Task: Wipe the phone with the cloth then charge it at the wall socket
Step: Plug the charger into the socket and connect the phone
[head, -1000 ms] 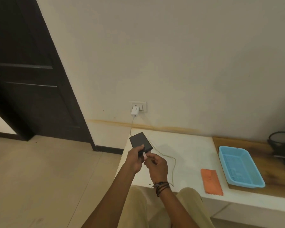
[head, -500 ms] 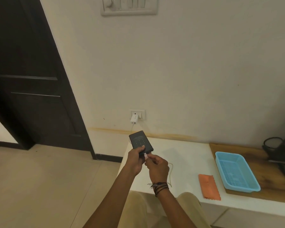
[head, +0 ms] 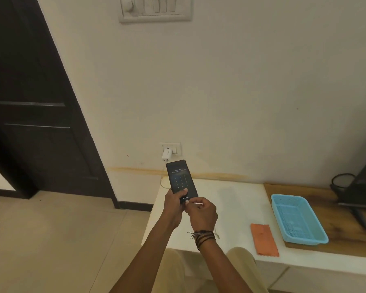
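Note:
A black phone (head: 180, 176) with a lit keypad screen is held upright over the white bench's left end. My left hand (head: 174, 206) grips its lower half, thumb on the screen. My right hand (head: 201, 212) pinches the white cable plug (head: 187, 201) at the phone's bottom edge. The cable runs from a white charger (head: 167, 155) plugged into the wall socket (head: 174, 148); a stretch shows at the bench's left edge (head: 162, 180). An orange cloth (head: 263, 239) lies flat on the bench to the right.
A light blue plastic basket (head: 298, 220) sits on a wooden slab (head: 347, 246) right of the cloth. A dark stand and wire ring (head: 342, 182) are at far right. A dark door (head: 40, 102) stands left. A switch panel (head: 155, 9) is high on the wall.
The phone has been lifted and tilted upright, and its screen has lit with a keypad. The view has tilted upward, bringing the switch panel in. Both hands stay at the phone's lower end.

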